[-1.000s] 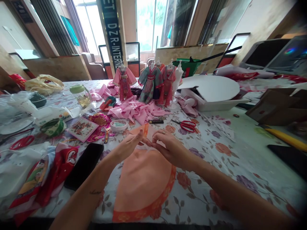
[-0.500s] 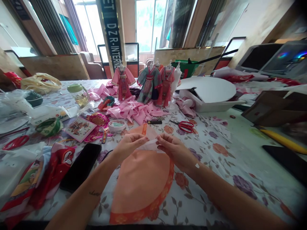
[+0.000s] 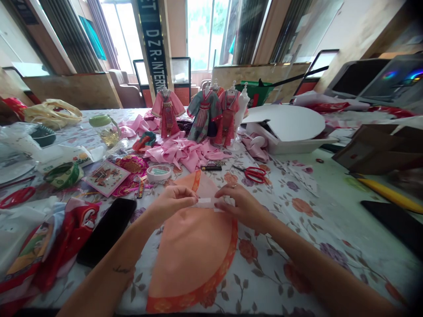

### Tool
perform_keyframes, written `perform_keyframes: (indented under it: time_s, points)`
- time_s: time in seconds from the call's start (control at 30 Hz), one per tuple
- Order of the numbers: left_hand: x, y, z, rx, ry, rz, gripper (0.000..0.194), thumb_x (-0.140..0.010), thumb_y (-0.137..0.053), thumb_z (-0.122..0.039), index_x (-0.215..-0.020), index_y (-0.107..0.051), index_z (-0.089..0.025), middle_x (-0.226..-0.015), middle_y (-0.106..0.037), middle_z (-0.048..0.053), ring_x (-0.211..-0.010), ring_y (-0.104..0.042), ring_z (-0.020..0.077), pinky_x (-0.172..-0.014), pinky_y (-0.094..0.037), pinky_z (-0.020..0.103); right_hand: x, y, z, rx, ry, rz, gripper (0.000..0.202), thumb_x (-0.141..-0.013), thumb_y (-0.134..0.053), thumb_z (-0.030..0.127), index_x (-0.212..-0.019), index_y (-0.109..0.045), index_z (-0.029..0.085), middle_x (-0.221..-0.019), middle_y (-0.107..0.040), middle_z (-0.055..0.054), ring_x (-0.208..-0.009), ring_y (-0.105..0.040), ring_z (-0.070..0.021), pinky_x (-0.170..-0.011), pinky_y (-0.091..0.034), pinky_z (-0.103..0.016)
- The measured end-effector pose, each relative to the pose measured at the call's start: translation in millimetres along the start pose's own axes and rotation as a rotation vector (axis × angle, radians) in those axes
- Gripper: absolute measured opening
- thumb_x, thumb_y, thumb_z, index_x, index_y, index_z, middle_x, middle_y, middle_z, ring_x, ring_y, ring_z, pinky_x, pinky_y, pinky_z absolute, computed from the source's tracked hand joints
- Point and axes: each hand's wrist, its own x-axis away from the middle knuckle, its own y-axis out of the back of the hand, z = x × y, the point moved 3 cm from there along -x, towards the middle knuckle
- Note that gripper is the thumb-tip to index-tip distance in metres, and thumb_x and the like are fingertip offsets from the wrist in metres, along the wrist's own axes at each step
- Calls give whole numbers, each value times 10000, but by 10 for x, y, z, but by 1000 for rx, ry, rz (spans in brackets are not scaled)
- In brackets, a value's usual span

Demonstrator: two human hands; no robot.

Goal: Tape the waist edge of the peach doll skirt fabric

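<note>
A peach-orange fabric piece (image 3: 191,251) with a curved, patterned orange border is spread flat on the flowered tablecloth. A smaller piece of peach fabric (image 3: 187,180) with an orange band shows beyond my hands. Between the hands, a short white tape strip (image 3: 205,200) lies across the top of the fabric. My left hand (image 3: 176,201) is closed in a pinch at the strip's left end. At its right end is my right hand (image 3: 243,206), with a gap between its curled index finger and thumb. A whitish bit shows in that gap, too small to make out.
Red-handled scissors (image 3: 254,174), a black lighter-like stick (image 3: 211,168) and a white roll (image 3: 159,173) lie beyond the hands. A black phone (image 3: 107,231) is at left. Dressed doll forms (image 3: 205,112) stand behind pink fabric scraps (image 3: 188,152). A white box (image 3: 297,145) is at right.
The right hand's fingers have spread apart from their pinch and let go of the strip. The strip has come down flatter onto the fabric. My left hand has shifted slightly left and down.
</note>
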Motion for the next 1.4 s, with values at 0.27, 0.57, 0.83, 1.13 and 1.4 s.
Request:
perform_keyframes:
  time_s: [0.27,0.57,0.83,1.13,1.4]
  points:
    - [39,-171,240,74,163,288,155,-732,-674,-289,-747,-642,-138,-732,-636,47,-702,-598,146,-708,-456,274,-33,-161,-73,111,-56,210,17,-703,-619,156,-702,-610,170,-726,-586,-35,-705,-516,-175,-594,-364,-258]
    - [-37,-209,425,69,170,147,241,-734,-670,-345,-794,-557,-140,-699,-665,52,-640,-624,141,-622,-491,266,-21,-154,-154,-63,-50,257,130,-742,-535,160,-733,-662,184,-670,-592,-3,-598,-505,-134,-527,-346,-233]
    - [-43,-263,419,23,138,95,270,-757,-648,-379,-789,-530,-138,-636,-619,18,-552,-579,104,-537,-484,227,-15,-143,-200,-272,-97,293,179,-771,-516,196,-772,-696,197,-743,-640,-13,-673,-546,-159,-574,-382,-244]
    - [-46,-267,464,1,103,58,261,-788,-617,-374,-812,-534,-127,-642,-593,10,-540,-559,94,-510,-469,211,11,-210,-347,-541,-247,400,178,-802,-572,293,-832,-669,146,-636,-503,19,-545,-378,-81,-483,-253,-208]
    - [-52,-269,472,-8,140,1,264,-762,-620,-371,-791,-538,-122,-634,-582,9,-519,-537,88,-513,-466,220,17,-256,-405,-585,-269,429,213,-821,-573,330,-868,-652,137,-588,-439,39,-521,-329,-71,-482,-200,-217]
